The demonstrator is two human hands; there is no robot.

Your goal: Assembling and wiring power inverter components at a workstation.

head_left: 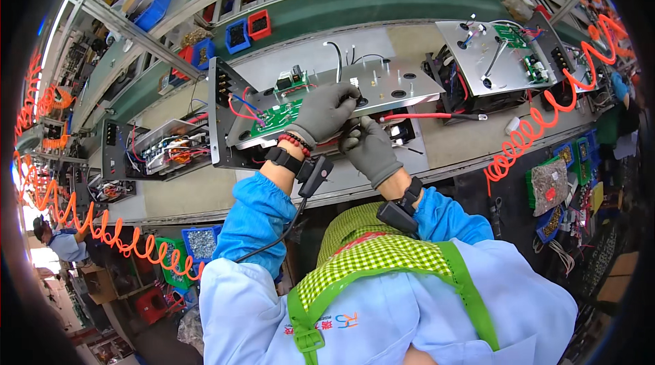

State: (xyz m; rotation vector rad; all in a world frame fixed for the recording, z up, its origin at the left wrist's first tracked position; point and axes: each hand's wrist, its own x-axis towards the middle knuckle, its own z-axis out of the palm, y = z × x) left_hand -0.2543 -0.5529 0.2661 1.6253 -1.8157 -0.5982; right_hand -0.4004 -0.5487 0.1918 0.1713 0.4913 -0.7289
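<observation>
In front of me lies an open electrical unit with a tilted metal plate (423, 85), a black end panel (224, 112) and a green circuit board (276, 119). My left hand (326, 111), in a grey glove, rests over the plate near its front edge, fingers curled together by a round black grommet. Just below that edge, my right hand (370, 152), gloved alike, has its fingers bent and pressed together. Whatever either hand pinches is hidden. A red cable (433, 116) with a metal lug extends rightward beside my right hand. A black cable (338, 58) stands up behind my left hand.
Similar units stand at the right (491, 58) and left (164, 147) of the bench. Blue (237, 36) and red (259, 24) parts bins sit beyond. Coiled orange hoses (525, 129) hang at both sides. A co-worker (65, 239) is at far left.
</observation>
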